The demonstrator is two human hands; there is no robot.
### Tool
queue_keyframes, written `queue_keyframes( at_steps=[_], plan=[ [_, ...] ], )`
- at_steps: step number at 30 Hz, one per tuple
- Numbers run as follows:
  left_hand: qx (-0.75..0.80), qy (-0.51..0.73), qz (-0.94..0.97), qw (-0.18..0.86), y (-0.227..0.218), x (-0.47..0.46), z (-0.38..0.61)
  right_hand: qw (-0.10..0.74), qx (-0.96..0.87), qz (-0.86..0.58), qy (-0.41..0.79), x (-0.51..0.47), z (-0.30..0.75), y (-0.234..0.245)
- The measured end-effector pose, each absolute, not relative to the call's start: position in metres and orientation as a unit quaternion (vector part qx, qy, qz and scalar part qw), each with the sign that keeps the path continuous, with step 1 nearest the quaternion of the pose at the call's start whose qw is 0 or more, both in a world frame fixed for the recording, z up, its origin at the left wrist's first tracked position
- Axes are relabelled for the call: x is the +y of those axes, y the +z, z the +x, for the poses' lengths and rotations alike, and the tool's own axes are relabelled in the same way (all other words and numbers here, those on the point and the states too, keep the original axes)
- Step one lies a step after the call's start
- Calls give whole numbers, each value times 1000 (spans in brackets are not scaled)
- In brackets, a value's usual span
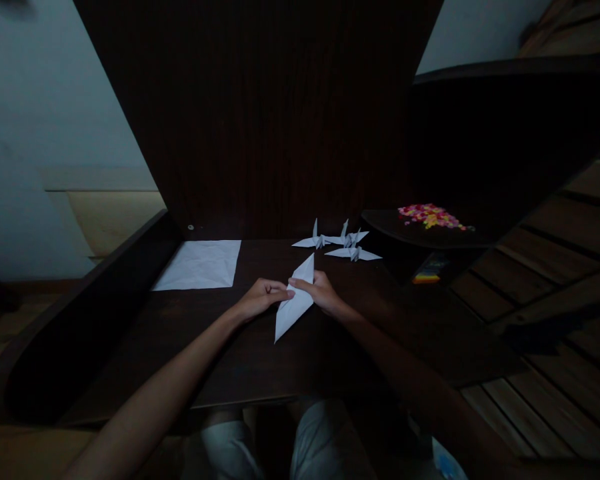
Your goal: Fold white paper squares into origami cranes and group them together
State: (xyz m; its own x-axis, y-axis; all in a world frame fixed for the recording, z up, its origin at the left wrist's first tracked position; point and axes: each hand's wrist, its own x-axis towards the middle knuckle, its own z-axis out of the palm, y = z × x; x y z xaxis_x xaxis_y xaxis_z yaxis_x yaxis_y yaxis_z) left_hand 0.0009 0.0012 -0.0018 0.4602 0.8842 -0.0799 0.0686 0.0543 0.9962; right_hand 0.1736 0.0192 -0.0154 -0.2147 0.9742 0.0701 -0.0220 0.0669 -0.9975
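Between my two hands is a folded sheet of white paper [296,307], a long slanted diamond with one point up to the right and one down to the left. My left hand [263,297] pinches its left edge, thumb on top. From the right, my right hand [322,292] grips it with the thumb laid across the front and the other fingers behind, partly hidden. Just beyond the hands stand several finished white paper cranes [353,253]. A flat, creased white paper sheet [203,265] lies to the left.
The dark wooden desk [260,380] has a raised side panel [80,320] on the left and a tall back board [280,120]. On a small rounded shelf [415,235] at right sits a pile of small pink, red and yellow pieces [433,216]. Below it is a colourful packet [427,275].
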Motion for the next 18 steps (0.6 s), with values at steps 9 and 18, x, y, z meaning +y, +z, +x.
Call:
queue_keyframes(
  at_steps=[9,18],
  plan=[
    [412,329,619,582,-7,0,6,452,-571,-420,541,21,176,-18],
    [424,458,526,577,-11,9,-1,485,-563,-361,563,22,174,-15]
  ],
)
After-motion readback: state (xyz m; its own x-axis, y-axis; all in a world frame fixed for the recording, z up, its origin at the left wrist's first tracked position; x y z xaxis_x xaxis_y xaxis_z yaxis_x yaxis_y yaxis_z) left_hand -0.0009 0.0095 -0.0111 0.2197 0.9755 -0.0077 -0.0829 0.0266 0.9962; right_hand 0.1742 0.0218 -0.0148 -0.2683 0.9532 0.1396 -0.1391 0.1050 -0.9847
